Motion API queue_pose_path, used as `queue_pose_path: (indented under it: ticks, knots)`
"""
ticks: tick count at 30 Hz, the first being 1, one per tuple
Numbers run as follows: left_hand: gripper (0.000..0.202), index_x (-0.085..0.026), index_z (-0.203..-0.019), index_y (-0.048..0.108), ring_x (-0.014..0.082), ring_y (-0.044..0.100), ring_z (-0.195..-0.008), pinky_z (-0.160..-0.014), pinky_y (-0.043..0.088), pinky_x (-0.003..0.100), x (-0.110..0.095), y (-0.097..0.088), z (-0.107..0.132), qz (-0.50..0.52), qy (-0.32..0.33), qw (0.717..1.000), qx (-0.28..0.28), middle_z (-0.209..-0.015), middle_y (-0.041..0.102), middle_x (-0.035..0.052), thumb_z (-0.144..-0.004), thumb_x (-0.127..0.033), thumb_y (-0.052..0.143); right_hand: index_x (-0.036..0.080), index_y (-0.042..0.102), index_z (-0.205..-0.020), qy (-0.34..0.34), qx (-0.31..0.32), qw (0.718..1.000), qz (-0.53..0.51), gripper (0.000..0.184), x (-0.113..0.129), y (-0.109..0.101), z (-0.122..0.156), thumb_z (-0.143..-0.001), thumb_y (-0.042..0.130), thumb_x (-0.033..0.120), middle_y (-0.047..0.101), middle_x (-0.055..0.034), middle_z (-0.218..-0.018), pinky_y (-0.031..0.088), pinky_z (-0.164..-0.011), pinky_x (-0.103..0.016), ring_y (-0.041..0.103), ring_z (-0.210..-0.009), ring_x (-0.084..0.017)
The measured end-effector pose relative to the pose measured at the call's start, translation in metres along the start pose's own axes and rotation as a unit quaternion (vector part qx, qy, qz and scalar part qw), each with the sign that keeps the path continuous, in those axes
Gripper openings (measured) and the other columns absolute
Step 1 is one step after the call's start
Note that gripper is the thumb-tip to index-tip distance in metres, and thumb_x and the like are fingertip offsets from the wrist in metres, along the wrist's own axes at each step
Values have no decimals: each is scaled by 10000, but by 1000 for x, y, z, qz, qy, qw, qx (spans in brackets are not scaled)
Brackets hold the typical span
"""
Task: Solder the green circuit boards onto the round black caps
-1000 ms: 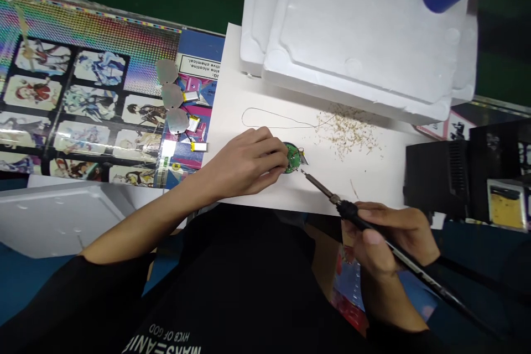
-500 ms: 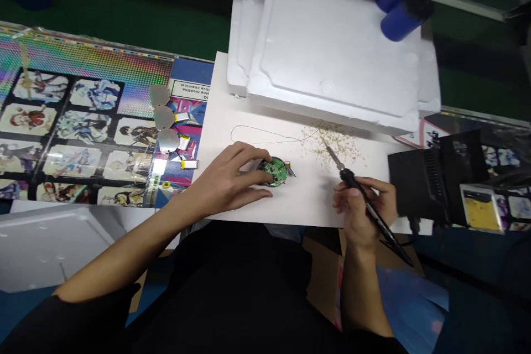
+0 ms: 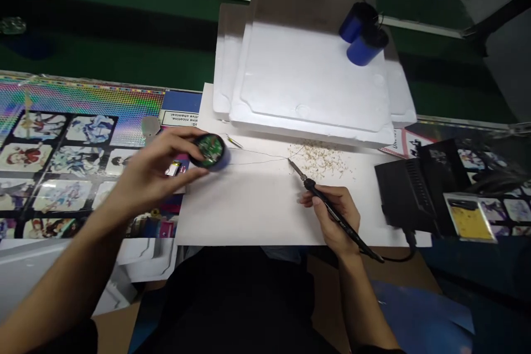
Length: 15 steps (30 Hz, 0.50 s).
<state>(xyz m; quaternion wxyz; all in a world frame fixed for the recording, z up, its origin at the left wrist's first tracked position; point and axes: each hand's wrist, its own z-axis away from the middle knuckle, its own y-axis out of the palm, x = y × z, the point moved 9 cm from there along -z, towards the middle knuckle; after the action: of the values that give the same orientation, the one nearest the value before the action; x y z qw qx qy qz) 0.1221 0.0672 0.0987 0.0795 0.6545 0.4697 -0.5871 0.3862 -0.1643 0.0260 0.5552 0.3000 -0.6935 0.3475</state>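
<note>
A round black device with a green circuit board [image 3: 211, 149] inside it is tilted up at the left of the white work surface. My left hand [image 3: 161, 160] is closed on its rim, thumb and fingers on opposite sides. Beside it hangs or lies a small silver and yellow battery [image 3: 233, 141]; whether its leads reach the board I cannot tell. My right hand [image 3: 336, 215] grips a black soldering iron [image 3: 332, 209] like a pen. The iron's tip points up and left, near a thin solder wire [image 3: 261, 155] lying in a long loop.
Small yellowish clippings [image 3: 321, 159] lie scattered beyond the iron. White foam boxes [image 3: 311, 83] at the back carry two blue cylinders [image 3: 367, 47]. A black soldering station [image 3: 400, 193] stands at right, by a yellow sponge tray [image 3: 468, 218]. Printed picture sheets [image 3: 62, 193] cover the left.
My left hand has lifted the round device off the white surface and carried it left, tilting it. The soldering iron has moved left with my right hand. The camera view has shifted too.
</note>
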Motion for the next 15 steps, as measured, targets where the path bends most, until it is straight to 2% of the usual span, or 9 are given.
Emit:
queue_pose_path:
  ticks: [4, 6, 9, 10, 12, 15]
  knots:
    - [442, -217, -939, 722, 246, 709, -1278, -1137, 623, 428, 28, -66, -15, 15, 13, 989, -149, -1219, 760, 67, -708, -447, 1020, 261, 679, -1196, 6, -1, 1000, 3, 172, -3, 0, 1, -1032, 723, 289, 824, -37, -990, 696, -789, -306, 812, -851, -174]
    - [539, -202, -921, 692, 241, 717, -1262, -1142, 614, 426, 48, -94, -26, 29, 15, 978, -204, -1195, 774, 67, -638, -486, 1051, 259, 678, -1191, 4, -9, 1000, 3, 173, -3, -2, 2, -1029, 725, 296, 823, -37, -977, 699, -780, -312, 813, -837, -179]
    - [714, -184, -921, 659, 215, 732, -1168, -1151, 593, 437, 82, -133, -49, 10, -2, 962, -272, -1160, 774, 52, -524, -627, 1053, 247, 674, -1174, -6, -32, 999, 15, 167, -2, -8, 5, -1026, 722, 308, 817, -39, -937, 702, -747, -318, 810, -791, -187]
    - [752, -175, -928, 654, 199, 728, -1127, -1145, 590, 440, 94, -142, -58, -10, -21, 958, -285, -1159, 768, 45, -509, -666, 1039, 242, 674, -1168, -10, -40, 999, 21, 166, -2, -10, 6, -1026, 720, 314, 815, -40, -922, 702, -729, -316, 806, -770, -188]
    - [734, -162, -950, 635, 153, 695, -1051, -1120, 590, 442, 119, -153, -78, -74, -88, 954, -278, -1166, 743, 21, -591, -699, 985, 234, 678, -1152, -16, -52, 998, 33, 172, -2, -14, 7, -1019, 722, 334, 812, -45, -898, 700, -691, -314, 796, -726, -191]
    - [519, -163, -985, 616, 126, 637, -958, -1049, 605, 431, 148, -154, -103, -176, -189, 943, -208, -1082, 709, -11, -804, -570, 881, 224, 692, -1120, -20, -64, 996, 53, 201, -4, -19, 9, -991, 747, 368, 809, -57, -870, 700, -642, -328, 786, -682, -213]
